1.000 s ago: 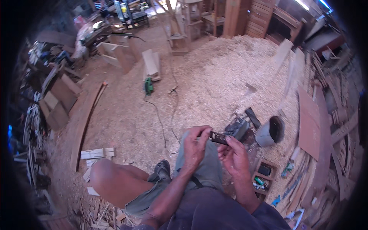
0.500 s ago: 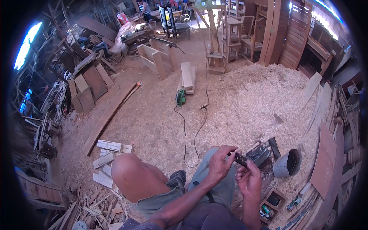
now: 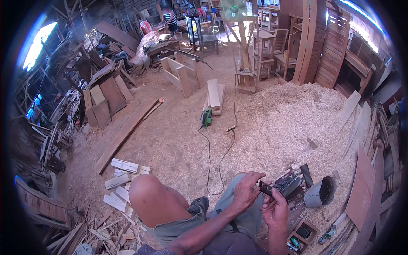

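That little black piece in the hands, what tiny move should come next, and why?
Probably bring it a bit closer over the lap, I'd guess. The small black piece is pinched between the left hand and the right hand, above a floor deep in sawdust, where a dropped piece would be hard to find.

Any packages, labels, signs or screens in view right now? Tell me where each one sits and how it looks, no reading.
No signs, labels or screens that I can make out.
Small open wooden box: floor at lower right, beside the right hand; square, brown, with small dark and green items inside.
Grey plastic bucket: lying on its side on the sawdust right of both hands; round, dark inside.
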